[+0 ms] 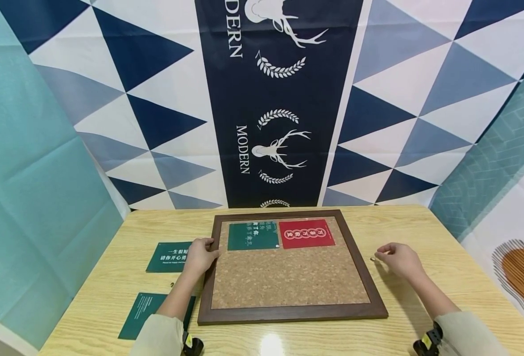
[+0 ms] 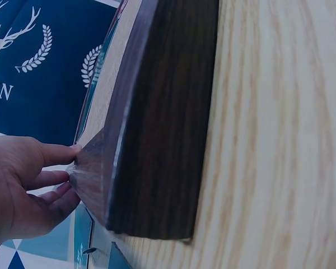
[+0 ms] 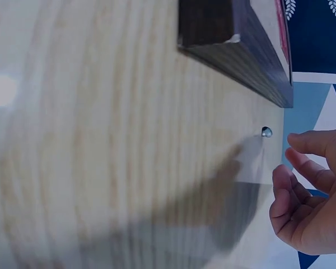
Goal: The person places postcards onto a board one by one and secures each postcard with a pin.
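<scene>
A corkboard [image 1: 288,282] in a dark brown frame lies flat on the table. My left hand [image 1: 201,257] touches the frame's left side with its fingertips; the left wrist view has these fingers [image 2: 56,152] at the frame's edge. Beyond the right side of the frame, my right hand [image 1: 400,259] hovers with loosely bent fingers and nothing visible between them. Just short of those fingertips is a small shiny metal pin [image 3: 266,132] on the table. On the upper cork lie a green card [image 1: 244,240] and a red card [image 1: 307,243], side by side.
Left of the board, a green card with white lettering [image 1: 164,261] is partly hidden by my left hand. Nearer me lies another green card [image 1: 141,314], partly under my forearm. A small metal piece [image 1: 172,285] sits between them. A patterned cloth [image 1: 284,99] hangs behind the table.
</scene>
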A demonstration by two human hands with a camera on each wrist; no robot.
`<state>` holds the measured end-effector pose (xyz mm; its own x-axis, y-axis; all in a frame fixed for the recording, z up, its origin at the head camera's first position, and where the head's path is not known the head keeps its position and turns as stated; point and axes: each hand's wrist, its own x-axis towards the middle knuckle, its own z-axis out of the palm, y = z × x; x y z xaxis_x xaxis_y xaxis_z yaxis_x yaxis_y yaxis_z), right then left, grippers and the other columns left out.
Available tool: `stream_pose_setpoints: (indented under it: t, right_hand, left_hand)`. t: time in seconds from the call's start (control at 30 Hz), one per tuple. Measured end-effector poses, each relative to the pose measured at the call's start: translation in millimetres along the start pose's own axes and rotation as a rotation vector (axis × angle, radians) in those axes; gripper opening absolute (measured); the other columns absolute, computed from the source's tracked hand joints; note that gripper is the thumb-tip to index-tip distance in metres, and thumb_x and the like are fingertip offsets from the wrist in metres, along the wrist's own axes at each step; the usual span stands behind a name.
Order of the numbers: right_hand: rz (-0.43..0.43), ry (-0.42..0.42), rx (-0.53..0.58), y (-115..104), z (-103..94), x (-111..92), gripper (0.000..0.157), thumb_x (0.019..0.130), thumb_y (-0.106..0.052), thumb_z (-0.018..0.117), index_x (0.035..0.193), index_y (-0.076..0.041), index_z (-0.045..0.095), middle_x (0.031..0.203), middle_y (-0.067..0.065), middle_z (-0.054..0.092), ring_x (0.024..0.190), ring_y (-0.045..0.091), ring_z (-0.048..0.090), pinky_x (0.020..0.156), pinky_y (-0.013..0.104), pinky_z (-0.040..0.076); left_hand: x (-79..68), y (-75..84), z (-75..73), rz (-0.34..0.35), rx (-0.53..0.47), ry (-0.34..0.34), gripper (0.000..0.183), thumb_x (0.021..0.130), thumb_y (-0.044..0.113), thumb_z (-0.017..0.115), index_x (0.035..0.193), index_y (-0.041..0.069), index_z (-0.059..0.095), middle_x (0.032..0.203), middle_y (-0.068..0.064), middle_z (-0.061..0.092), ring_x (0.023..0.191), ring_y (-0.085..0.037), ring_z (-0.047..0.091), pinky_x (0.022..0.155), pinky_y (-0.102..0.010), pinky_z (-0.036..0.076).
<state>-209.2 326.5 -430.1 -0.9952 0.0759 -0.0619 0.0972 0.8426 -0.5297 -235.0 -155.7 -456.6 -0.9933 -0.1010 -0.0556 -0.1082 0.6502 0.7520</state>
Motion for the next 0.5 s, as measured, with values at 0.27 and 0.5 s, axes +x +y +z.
stream_pose_setpoints:
  t: [0.27,0.5]
  right_hand:
    - [-0.005,-0.013,0.032,1.7,6.4,-3.0,0.029,0.092,-0.018,0.055,0.102,0.009,0.061,0.087,0.021,0.064,0.062,0.018,0.056,0.053,0.029,0.042]
    - [-0.018,-0.016,-0.018,0.6,8.9,-2.3,0.028,0.091,-0.018,0.056,0.101,0.008,0.062,0.090,0.024,0.064,0.068,0.020,0.058,0.054,0.029,0.043]
  left_hand:
    - [-1.0,2.3,-0.9,0.000,0.015,-0.003,0.044,0.088,0.008,0.062,0.128,-0.007,0.052,0.121,-0.028,0.056,0.105,-0.039,0.059,0.079,-0.045,0.053]
    - [-1.3,2.2,-0.6,-0.002,0.010,-0.007,0.044,0.088,0.008,0.062,0.128,-0.007,0.052,0.123,-0.028,0.056,0.106,-0.039,0.058,0.080,-0.045,0.053]
